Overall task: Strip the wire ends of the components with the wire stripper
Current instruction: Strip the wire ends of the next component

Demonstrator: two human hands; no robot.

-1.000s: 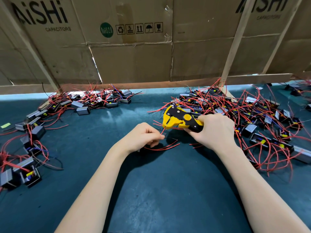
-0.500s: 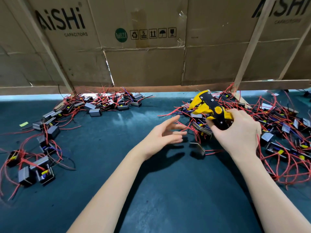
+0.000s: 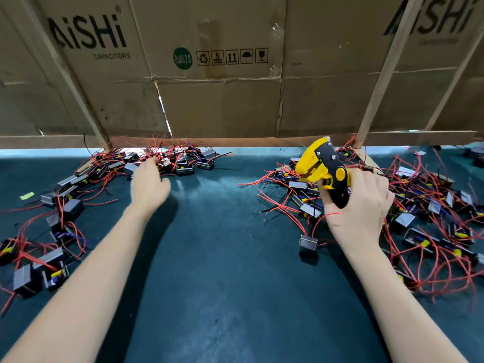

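My right hand (image 3: pixel 362 208) grips the black handle of the yellow and black wire stripper (image 3: pixel 323 167), whose jaws point up and away above the right pile. My left hand (image 3: pixel 148 180) stretches out to the far-left pile of components (image 3: pixel 180 163), fingers extended and touching the parts and red wires there; I see nothing held in it. One grey component (image 3: pixel 307 243) with red wires lies alone on the mat just left of my right wrist. A red wire loops across the base of my right thumb.
The dark green mat (image 3: pixel 222 258) spreads between my arms. A big tangle of components and red wires (image 3: pixel 432 218) fills the right side, and more lie along the left edge (image 3: pixel 44 260). A cardboard wall (image 3: pixel 222 100) closes off the back.
My left hand let go of the component's wires and swung from the middle out to the far-left pile. My right hand lifted the stripper and tipped its jaws upward.
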